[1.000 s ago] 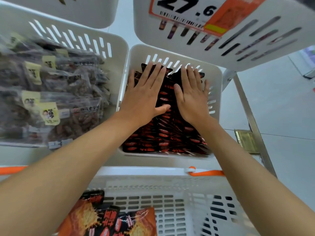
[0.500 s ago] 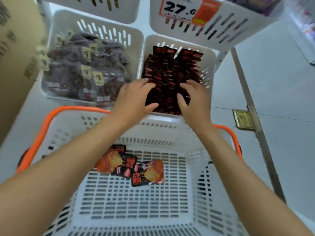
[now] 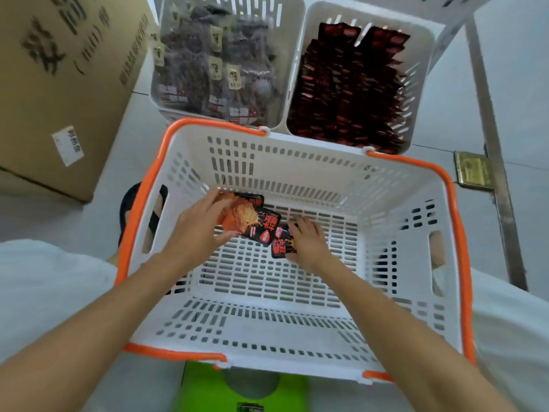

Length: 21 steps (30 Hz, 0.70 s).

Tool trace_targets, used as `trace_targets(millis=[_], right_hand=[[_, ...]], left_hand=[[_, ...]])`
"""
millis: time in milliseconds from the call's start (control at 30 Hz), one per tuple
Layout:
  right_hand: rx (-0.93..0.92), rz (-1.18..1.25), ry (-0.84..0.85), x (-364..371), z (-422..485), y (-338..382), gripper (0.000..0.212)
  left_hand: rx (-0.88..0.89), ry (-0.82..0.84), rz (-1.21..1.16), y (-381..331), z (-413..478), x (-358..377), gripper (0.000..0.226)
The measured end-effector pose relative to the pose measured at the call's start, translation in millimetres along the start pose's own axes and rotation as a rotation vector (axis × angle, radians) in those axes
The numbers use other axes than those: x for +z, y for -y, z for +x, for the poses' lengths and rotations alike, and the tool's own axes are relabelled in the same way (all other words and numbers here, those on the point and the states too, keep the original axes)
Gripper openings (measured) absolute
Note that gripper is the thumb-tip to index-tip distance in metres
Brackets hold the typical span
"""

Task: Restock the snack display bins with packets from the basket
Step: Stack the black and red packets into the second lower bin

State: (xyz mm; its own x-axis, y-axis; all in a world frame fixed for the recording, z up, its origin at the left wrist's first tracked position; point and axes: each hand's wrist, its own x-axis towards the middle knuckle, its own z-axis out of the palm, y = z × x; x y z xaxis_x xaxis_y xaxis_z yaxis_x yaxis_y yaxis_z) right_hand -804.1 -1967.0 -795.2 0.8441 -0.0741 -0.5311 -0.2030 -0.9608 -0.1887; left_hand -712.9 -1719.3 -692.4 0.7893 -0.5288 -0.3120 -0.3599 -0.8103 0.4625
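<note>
Pale tiled floor (image 3: 517,84). A cardboard box (image 3: 59,84) stands at the left and a metal post (image 3: 487,120) at the right. Two white bins sit side by side just behind the basket (image 3: 297,150). The left bin (image 3: 258,7) holds clear packs (image 3: 217,69). The right bin (image 3: 423,55) is filled with red-black sachets (image 3: 347,93). The basket's slatted bottom is mostly bare, and its walls are well apart from both hands. The left hand (image 3: 193,233) grasps an orange-and-black packet (image 3: 240,215) at the far left of the bottom. The right hand (image 3: 309,245) curls its fingers on a second packet (image 3: 280,248), black, touching the first.
</note>
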Motion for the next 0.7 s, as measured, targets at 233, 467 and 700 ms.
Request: trace_targets(millis=[233, 467, 700], right_hand=[[0.261, 0.752, -0.212, -30.7, -12.4, -13.6, 0.024], [0.002, 1.158, 0.016, -78.5, 4.6, 53.6, 0.030], [0.088, 0.582, -0.077, -24.2, 41.5, 53.4, 0.106]], left_hand=[[-0.168, 0.059, -0.306, -6.9, 11.5, 15.1, 0.065], [-0.447, 0.307, -1.073, -20.4, 14.2, 19.0, 0.021], [-0.527, -0.123, -0.815, 19.6, 10.9, 30.3, 0.015]])
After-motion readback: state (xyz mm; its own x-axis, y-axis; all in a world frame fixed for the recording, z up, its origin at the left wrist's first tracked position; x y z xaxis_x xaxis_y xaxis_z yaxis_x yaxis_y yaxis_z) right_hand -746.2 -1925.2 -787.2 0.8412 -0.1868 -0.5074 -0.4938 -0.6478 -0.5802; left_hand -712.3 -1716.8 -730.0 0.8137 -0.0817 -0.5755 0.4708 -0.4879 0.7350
